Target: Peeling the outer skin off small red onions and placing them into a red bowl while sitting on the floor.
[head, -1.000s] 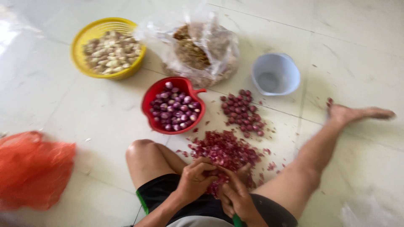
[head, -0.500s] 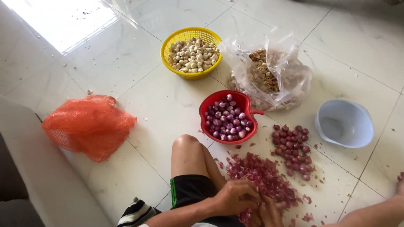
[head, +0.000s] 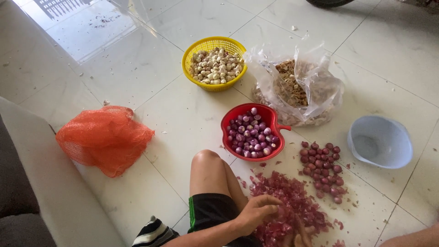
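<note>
Curling over the heap of red skins [head: 292, 206], my left hand [head: 256, 212] rests with its fingers bent loosely on the peelings; whether it pinches 1 shallot underneath I cannot tell. My right hand [head: 299, 238] is nearly out of view at the bottom edge, just beside the left, and its grip cannot be made out either. Compared with 1 second back, my view has swung left and both hands have slid toward the lower edge, so less of them shows now, while they stay at the same heap. Just beyond my fingers lies the small pile of unpeeled shallots [head: 322, 171], and past my bent knee [head: 206, 160] sits the red bowl [head: 274, 116] of peeled ones. Farther out stand the yellow basket [head: 187, 57] of garlic, the clear bag [head: 329, 87] of husks, the pale blue bowl [head: 402, 137], and far to the left the orange net sack [head: 105, 137].
</note>
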